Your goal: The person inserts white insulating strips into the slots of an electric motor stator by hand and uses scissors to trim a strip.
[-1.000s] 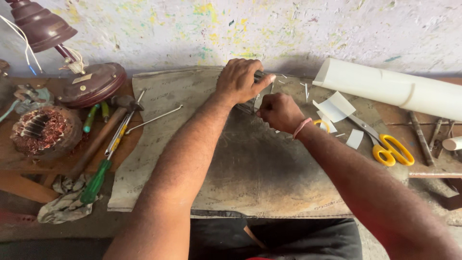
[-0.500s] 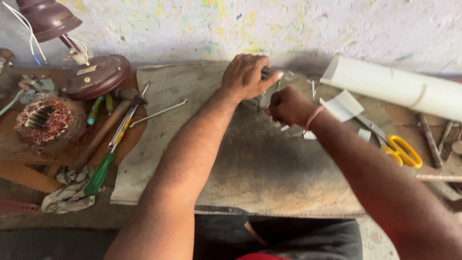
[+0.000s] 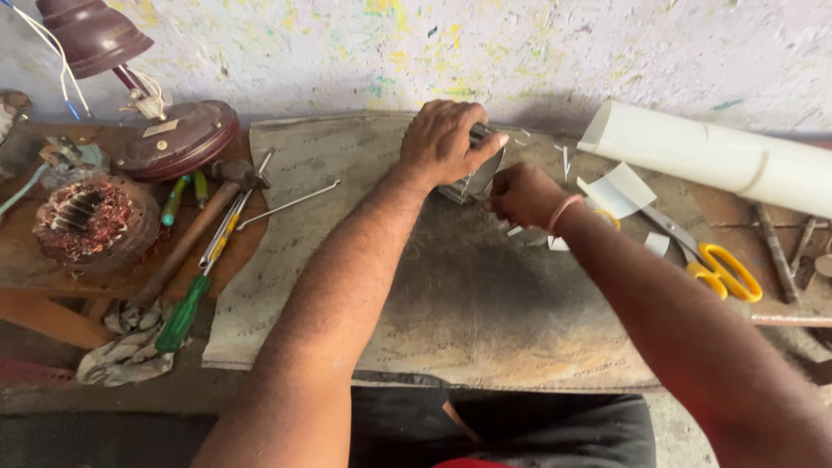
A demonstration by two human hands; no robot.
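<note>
My left hand point(image 3: 448, 139) lies palm-down over a small grey metal part point(image 3: 475, 180) at the far middle of a worn grey mat point(image 3: 451, 303), gripping it from above. My right hand point(image 3: 523, 195) is closed against the same part from the right, fingers pinched at its shiny edge; what they pinch is hidden. Small white paper scraps point(image 3: 617, 189) lie just right of my hands.
Yellow-handled scissors point(image 3: 715, 264) and a rolled white sheet point(image 3: 719, 156) lie to the right. At left sit a copper-wound motor stator point(image 3: 87, 217), a brown fan housing point(image 3: 178, 139), a hammer point(image 3: 195, 230), a green-handled screwdriver point(image 3: 186, 312), a thin metal rod point(image 3: 286, 204) and a rag point(image 3: 126, 355).
Both hands stay on the metal part with only small shifts. The view has drifted, so things sit slightly differently in the frame.
</note>
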